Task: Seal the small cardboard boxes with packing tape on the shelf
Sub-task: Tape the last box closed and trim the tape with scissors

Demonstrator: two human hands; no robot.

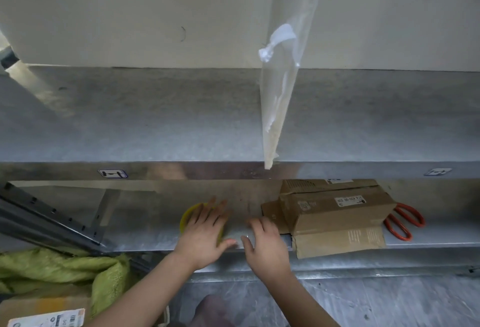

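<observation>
Pulling tape here risks the clear strip folding on itself or sticking to the shelf (155, 233), since the tape roll (187, 219) sits left of the cardboard box (335, 212) it must reach. The left hand (205, 233) lies on the roll, fingers spread flat. The right hand (265, 245), between roll and box, has loosely bent fingers; whether they pinch a tape end I cannot tell. The box's front flap hangs over the shelf edge and could be taped crooked. Red scissors (405, 220) lie just right of the box, partly hidden behind it. Most of the roll is covered.
</observation>
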